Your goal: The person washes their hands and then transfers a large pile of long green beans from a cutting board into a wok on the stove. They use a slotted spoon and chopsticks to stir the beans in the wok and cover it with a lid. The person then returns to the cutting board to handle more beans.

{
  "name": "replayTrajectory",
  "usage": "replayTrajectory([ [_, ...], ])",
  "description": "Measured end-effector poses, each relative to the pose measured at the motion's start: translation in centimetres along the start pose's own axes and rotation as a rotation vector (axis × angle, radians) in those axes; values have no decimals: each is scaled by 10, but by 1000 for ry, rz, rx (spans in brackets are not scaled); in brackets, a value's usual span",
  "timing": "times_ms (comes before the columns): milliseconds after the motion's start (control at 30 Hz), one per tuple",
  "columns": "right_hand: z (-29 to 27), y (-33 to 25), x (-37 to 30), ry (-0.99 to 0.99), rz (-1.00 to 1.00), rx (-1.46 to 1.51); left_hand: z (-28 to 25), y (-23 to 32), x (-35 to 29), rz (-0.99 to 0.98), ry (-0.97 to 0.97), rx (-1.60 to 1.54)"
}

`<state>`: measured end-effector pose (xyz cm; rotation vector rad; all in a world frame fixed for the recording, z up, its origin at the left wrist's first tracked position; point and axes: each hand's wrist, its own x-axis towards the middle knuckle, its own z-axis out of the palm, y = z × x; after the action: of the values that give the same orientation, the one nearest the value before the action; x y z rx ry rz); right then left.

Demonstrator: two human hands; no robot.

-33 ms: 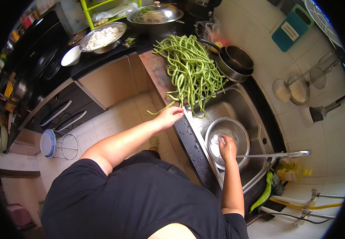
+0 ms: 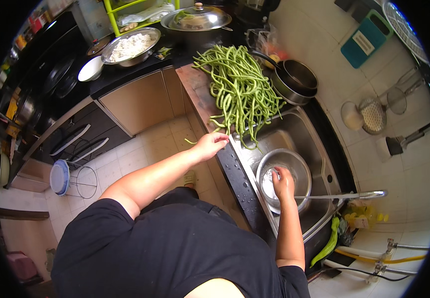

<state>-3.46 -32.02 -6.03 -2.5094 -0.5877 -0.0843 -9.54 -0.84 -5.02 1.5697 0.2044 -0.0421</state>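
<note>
— Where is the right hand?

— Down in the steel bowl, which sits in the sink under the tap. The fingers are curled against the bowl's inside; whether they pinch anything there, I cannot tell.

— And the left hand?

— Reaching out over the front edge of the counter, at the near end of the heap of long green beans. Its fingers are loosely closed around the tip of one or two bean strands, and one thin strand curls out below the wrist.

— How do the beans lie?

— In a big pile on the counter to the left of the sink, with several strands hanging over the sink's rim into the basin, just beside the bowl.

— What is around that?

— At the far corner of the sink stand two stacked dark pots. Further back on the counter is a lidded steel pan, and on the black worktop to the left a metal bowl of white rice with a small white bowl near it. A green cloth hangs at the sink's near edge.
</note>
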Motion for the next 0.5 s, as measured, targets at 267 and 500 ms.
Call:
replayTrajectory([
  [267, -7, -97, 118, 161, -243, 123, -57, -9, 50, 20, 82, -228],
  [500, 20, -181, 276, 442, -305, 65, -150, -16, 135, -55, -47, -211],
])
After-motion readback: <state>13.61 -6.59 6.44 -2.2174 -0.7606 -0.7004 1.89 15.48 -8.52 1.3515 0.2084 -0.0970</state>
